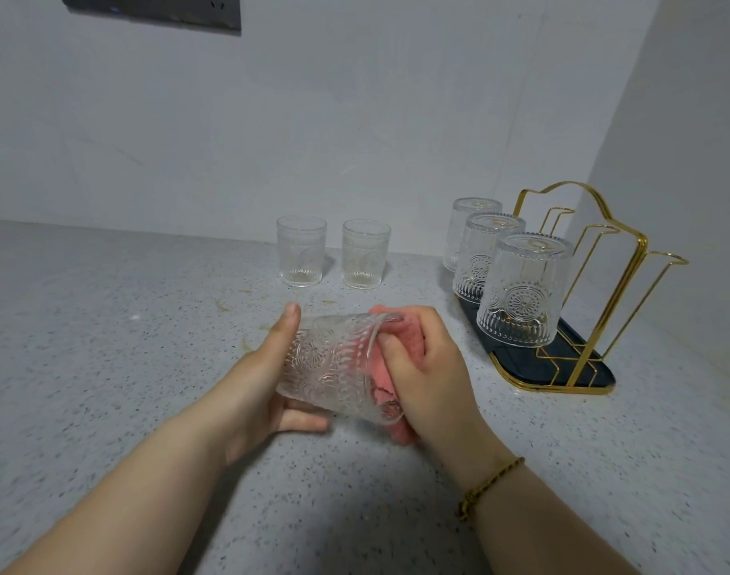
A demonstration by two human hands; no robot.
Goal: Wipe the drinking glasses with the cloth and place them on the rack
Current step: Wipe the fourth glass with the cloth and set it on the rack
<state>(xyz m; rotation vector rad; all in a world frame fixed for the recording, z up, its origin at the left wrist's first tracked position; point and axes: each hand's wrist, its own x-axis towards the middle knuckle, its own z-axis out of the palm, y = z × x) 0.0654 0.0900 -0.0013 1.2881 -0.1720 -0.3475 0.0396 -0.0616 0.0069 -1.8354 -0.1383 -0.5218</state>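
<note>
Pink cloth (404,332) is filling the mouth of the patterned glass (334,367), which is lying on its side between the two hands, apparently lifted just off the counter (147,325). The left hand (267,375) is cupping the base end, thumb on top and fingers curling underneath. The right hand (421,367), with a cord bracelet (487,487) on its wrist, is gripping the bunched cloth and pushing it into the opening.

To do this step well, the left hand should probably be turning the glass while the right is pressing the cloth round the inner wall and down to the bottom. The embossed surface is likely giving a fair grip, but squeezing near the thin rim is looking risky.

Beyond and to the right of the right hand, the rack (641,251), gold wire over a dark tray, is carrying three glasses (521,292) upside down along its left side, while its right-hand prongs are standing free. Beyond the hands, two glasses (301,251) are standing upright, side by side, apart from each other.

Grey speckled stone is making up the counter, showing faint brownish marks (226,305) just beyond the left hand. Pale walls are closing the corner, and a dark socket panel (155,10) is sitting high on the far wall (272,118).
</note>
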